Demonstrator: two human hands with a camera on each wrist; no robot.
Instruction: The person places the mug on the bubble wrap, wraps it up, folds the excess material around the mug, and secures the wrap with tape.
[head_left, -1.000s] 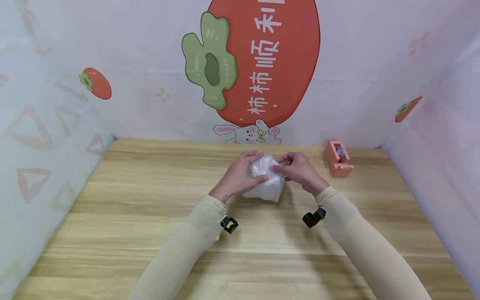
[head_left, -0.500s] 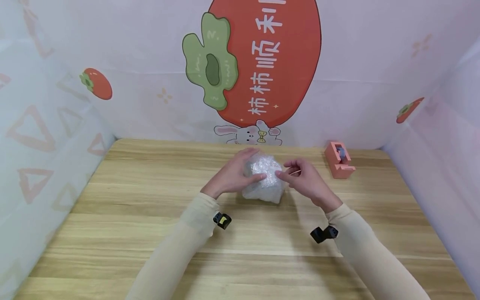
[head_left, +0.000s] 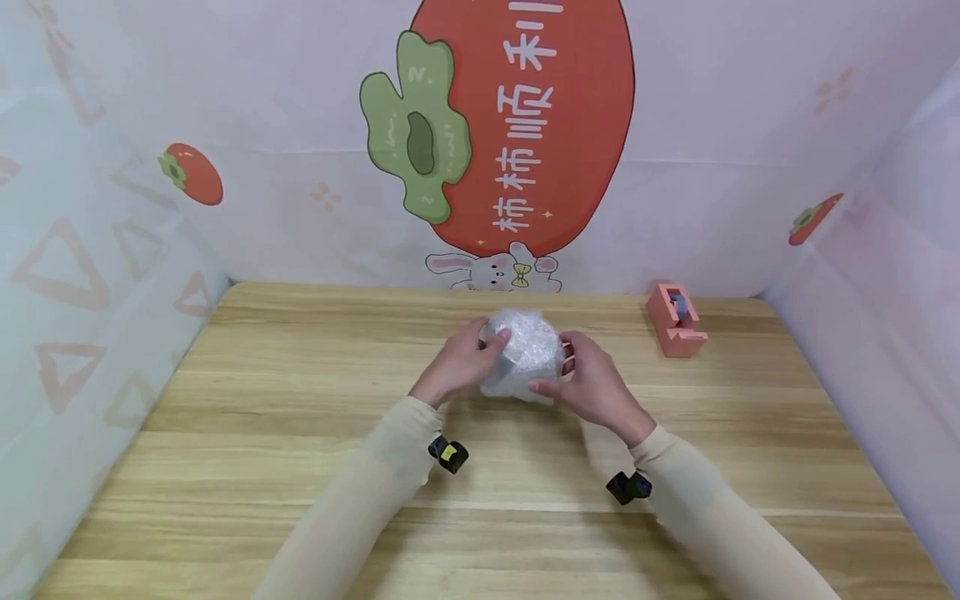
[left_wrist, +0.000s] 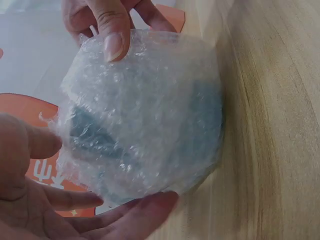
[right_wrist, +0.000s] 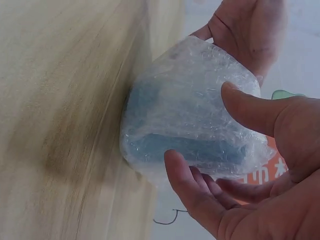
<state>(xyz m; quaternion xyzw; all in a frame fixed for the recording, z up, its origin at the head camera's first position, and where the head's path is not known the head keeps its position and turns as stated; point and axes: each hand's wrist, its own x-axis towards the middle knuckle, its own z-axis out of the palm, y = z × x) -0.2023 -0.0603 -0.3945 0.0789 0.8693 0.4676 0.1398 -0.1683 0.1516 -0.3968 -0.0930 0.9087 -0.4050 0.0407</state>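
A bubble-wrapped package (head_left: 527,346) stands on the wooden table, between both hands. Through the cloudy wrap shows something blue-teal (left_wrist: 92,132) whose kind is hidden. My left hand (head_left: 467,360) grips the package's left side, thumb over the upper front and fingers round behind. From the right, my right hand (head_left: 594,379) holds it with the thumb at the lower front edge and the fingers curved along the side. Seen from the right wrist, the right thumb (right_wrist: 255,110) and fingers (right_wrist: 192,185) lie on either side of the wrap.
A pink tape dispenser (head_left: 675,321) with a roll of tape (head_left: 679,306) stands at the back right of the table (head_left: 300,467). Behind rises a white cloth backdrop (head_left: 285,225) with persimmon prints; side cloths flank the table.
The left hand has slid from the package's back edge toward its left front. The right hand, pinching at the upper right before, now lies round the right side. The package has turned slightly.
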